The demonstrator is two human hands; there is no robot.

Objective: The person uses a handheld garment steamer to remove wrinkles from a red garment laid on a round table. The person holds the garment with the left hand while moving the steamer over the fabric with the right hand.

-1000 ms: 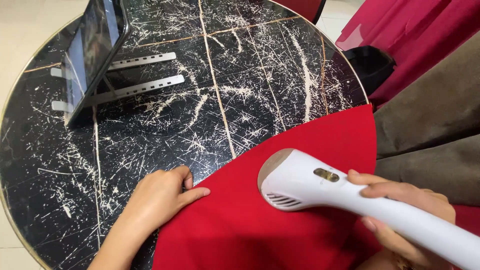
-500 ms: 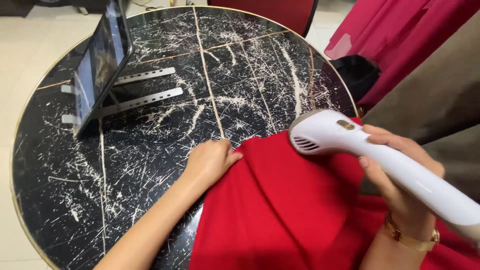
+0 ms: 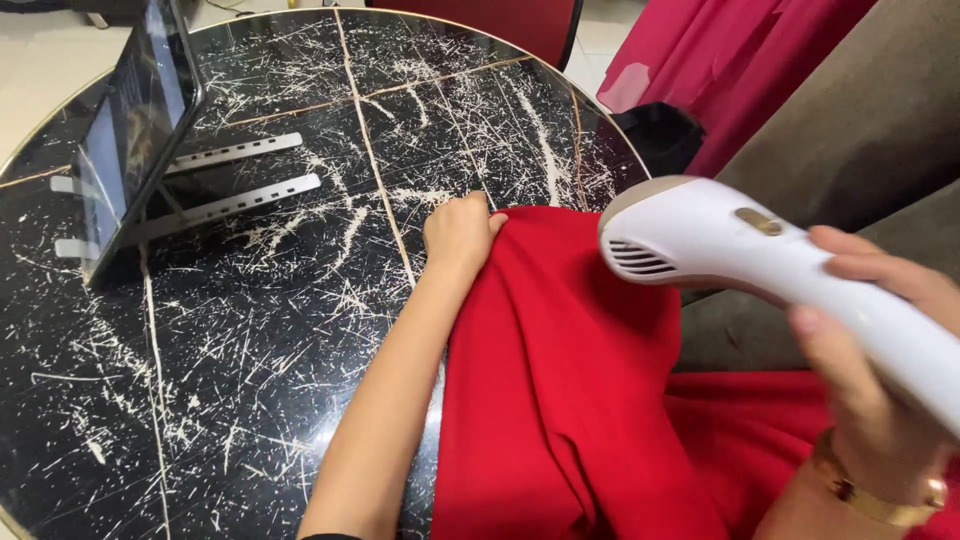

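Round black marble tabletop [image 3: 250,330] veined white, filling the frame's left. Left hand [image 3: 458,232], centre, closed on the red cloth [image 3: 560,380], dragging its edge across; right hand [image 3: 880,330], far right, wrapped around a white handheld steamer [image 3: 720,245], lifted clear. Repositioning, apparently; flattening needed next. Propped tablet [image 3: 130,130] upper left; no packages or labels visible.

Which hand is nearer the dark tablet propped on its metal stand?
Left. The left hand rests on the red cloth at mid-table, right of the dark tablet. The right hand holds the white handheld steamer beyond the table's right edge.
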